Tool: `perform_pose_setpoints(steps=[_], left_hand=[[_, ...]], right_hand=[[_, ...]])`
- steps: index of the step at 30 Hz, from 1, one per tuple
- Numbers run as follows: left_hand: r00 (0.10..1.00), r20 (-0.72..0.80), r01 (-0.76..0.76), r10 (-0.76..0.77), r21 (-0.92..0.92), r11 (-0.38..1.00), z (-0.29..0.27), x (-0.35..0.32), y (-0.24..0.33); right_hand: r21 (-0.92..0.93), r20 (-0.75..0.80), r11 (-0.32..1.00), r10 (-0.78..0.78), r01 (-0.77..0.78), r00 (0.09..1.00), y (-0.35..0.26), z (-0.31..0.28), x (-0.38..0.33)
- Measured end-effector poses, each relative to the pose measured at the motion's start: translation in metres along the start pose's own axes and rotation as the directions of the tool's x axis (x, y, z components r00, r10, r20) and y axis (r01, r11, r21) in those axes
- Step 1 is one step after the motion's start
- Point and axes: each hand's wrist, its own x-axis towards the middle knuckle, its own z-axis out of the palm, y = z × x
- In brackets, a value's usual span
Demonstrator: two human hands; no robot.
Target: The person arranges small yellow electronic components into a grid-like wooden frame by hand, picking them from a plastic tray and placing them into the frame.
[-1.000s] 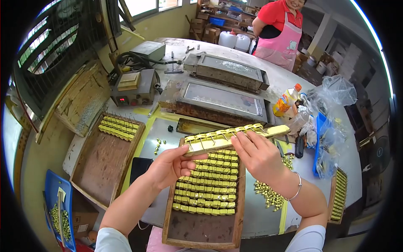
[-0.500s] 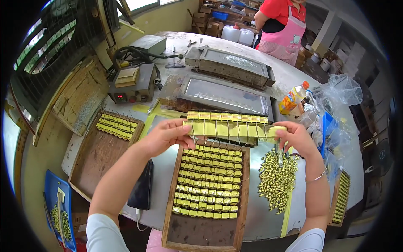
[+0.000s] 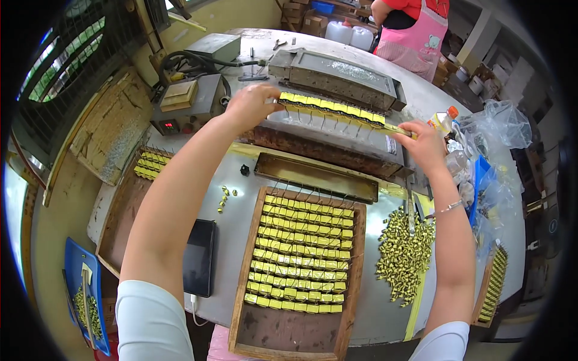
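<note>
Fingers of the left hand (image 3: 253,107) are curled closed on one end of a strip of yellow-topped blocks (image 3: 331,108), and the right hand (image 3: 424,144) pinches the other, thumb against fingers! Up it hangs, wire pins pointing down, over the nearer of two metal boxes (image 3: 265,137). Closer in, a narrow metal trough (image 3: 316,177) lies between that box and the central wooden tray (image 3: 286,334), whose rows of matching blocks leave its near end bare. Over left, the forearm cuts across a second wooden tray (image 3: 117,219) with blocks at its far end. Small gold-coloured parts (image 3: 403,259) heap up on the right; more fill part of a blue tray (image 3: 73,265). Lettering? A red display (image 3: 168,125) glows, too small to read; the orange-capped bottle (image 3: 444,120) is partly hidden.
</note>
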Motion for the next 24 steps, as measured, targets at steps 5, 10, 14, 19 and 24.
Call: perform_pose_setpoints(steps=[5, 10, 14, 19, 24], left_hand=[[0.994, -0.089, -0.052, 0.067, 0.156, 0.986, 0.028, 0.015, -0.006], [0.993, -0.097, -0.054, 0.073, 0.183, 0.982, 0.048, 0.021, -0.015], [0.992, -0.099, -0.063, 0.083, 0.192, 0.979, 0.051, 0.026, -0.011], [0.998, -0.068, 0.004, 0.009, 0.193, 0.981, 0.048, 0.028, -0.008], [0.998, -0.057, 0.013, -0.003, 0.176, 0.984, 0.044, 0.027, -0.007]], right_hand=[[-0.203, -0.068, 0.975, -0.110, 0.094, 0.992, 0.027, 0.026, 0.010], [-0.272, -0.061, 0.960, -0.085, 0.065, 0.994, 0.036, 0.037, 0.013], [-0.294, -0.044, 0.954, -0.066, 0.050, 0.997, 0.044, 0.038, 0.014], [-0.312, -0.052, 0.949, -0.066, 0.046, 0.997, 0.041, 0.035, 0.015], [-0.316, -0.036, 0.948, -0.059, 0.044, 0.998, 0.036, 0.033, 0.014]])
